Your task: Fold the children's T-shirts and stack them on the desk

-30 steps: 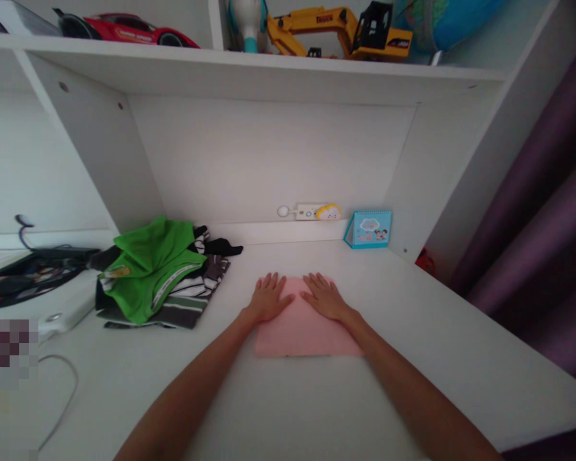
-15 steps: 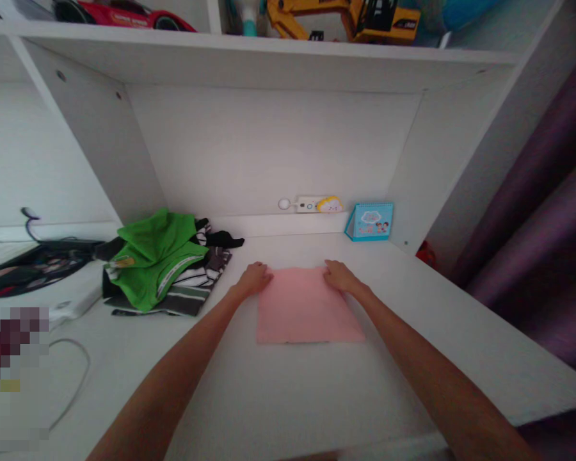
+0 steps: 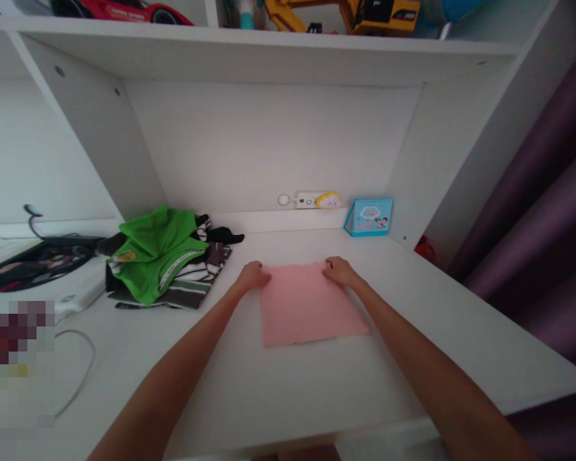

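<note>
A pink cloth (image 3: pixel 312 306), folded into a rough rectangle, lies on the white desk (image 3: pixel 288 390) in front of me. At its far left corner, my left hand (image 3: pixel 253 276) is closed, thumb and fingers gripping the fabric edge. My right hand (image 3: pixel 340 271) pinches the far right corner in the same way. Between the two hands the cloth's far edge is slightly wavy, while its near edge lies at a slant. Whether the cloth is a garment I cannot tell.
Left of the cloth is a pile of clothes with a green garment (image 3: pixel 160 256) on top. A blue desk calendar (image 3: pixel 372 216) and a power strip (image 3: pixel 310 200) are at the back. Overhead runs a shelf (image 3: pixel 269 40) holding a toy excavator (image 3: pixel 384 16). A purple curtain (image 3: pixel 547 256) hangs at right.
The cloth's near edge has shifted slightly to the right and turned, so it now slants. Both hands keep hold of the far corners. The view has tilted a little.
</note>
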`<state>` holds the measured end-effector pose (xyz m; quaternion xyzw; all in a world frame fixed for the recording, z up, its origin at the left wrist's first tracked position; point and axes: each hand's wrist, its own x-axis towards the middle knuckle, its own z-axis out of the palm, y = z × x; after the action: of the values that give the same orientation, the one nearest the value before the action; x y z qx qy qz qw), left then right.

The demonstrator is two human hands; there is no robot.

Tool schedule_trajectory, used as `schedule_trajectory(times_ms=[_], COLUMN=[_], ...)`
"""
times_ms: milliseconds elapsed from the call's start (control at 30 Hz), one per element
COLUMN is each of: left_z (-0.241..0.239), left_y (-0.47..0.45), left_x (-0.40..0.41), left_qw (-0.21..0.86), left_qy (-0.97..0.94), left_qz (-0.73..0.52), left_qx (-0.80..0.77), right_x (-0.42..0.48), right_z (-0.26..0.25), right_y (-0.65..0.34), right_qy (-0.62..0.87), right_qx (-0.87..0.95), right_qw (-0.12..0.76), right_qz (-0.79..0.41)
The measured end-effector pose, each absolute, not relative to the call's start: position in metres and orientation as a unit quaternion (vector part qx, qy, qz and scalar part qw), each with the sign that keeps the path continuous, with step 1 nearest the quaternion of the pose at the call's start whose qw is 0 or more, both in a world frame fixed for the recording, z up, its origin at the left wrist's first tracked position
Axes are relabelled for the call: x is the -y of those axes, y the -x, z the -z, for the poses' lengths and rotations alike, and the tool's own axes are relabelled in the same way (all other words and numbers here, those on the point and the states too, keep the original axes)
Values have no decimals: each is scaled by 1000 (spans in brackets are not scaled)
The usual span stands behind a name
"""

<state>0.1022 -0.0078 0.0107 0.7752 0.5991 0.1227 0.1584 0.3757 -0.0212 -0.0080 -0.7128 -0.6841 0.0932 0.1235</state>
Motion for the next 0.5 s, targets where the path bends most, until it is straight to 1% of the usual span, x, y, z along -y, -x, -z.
schedule_trajectory(times_ms=[133,200,233,333,367,433,500], left_z=[-15,-18,-19,-24,-25,-25,-24], left_y=[-96,-92,-89,-82,-80,-76,-75], left_x=[14,21,26,44,50,63,74], left_qw=[210,251,304,508,549,560,529], left_qy=[-770,-757,-738,-629,-599,-595,-638], left_qz=[-147,-184,-211,-276,-282,-272,-253], left_qx=[-584,-574,-564,-519,-510,-509,-499], right_x=[25,29,31,40,43,50,55], right_z=[7,5,3,-1,-1,1,5], right_y=[-375,-377,-378,-380,-379,-377,-372], right_qy=[714,713,712,703,701,699,701], right_qx=[668,658,653,644,642,635,623], right_qw=[161,194,212,260,272,292,314], right_qz=[-135,-145,-147,-149,-149,-148,-149])
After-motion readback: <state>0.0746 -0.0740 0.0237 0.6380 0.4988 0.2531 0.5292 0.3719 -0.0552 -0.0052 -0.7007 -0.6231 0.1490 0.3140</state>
